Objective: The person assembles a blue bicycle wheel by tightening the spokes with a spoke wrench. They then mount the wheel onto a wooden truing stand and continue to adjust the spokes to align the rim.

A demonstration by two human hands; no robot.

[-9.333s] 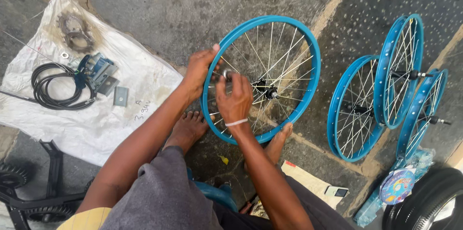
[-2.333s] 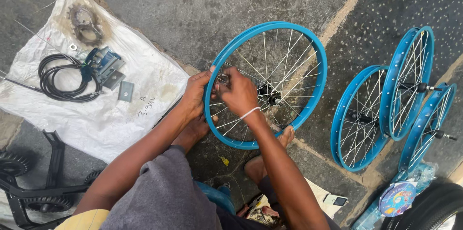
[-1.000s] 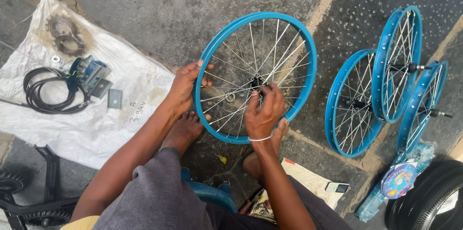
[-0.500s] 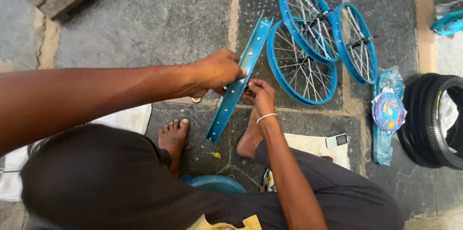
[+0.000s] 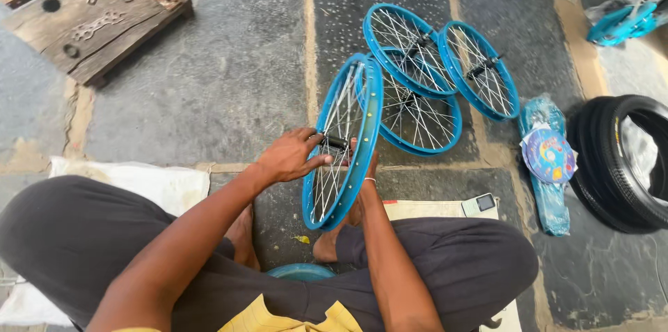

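Left hand (image 5: 291, 156) grips the axle end at the hub of an upright blue spoked wheel (image 5: 343, 144) standing on the stone floor (image 5: 209, 81) between the feet, right hand (image 5: 363, 165) largely hidden behind it, grip indeterminable, three matching wheels (image 5: 431, 74) leaning just beyond.

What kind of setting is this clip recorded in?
Probably an open-floor bicycle repair or assembly spot. The person sits on a stone-slab floor holding a blue spoked wheel; three more blue wheels lie beside it, and black tyres are stacked at the right.
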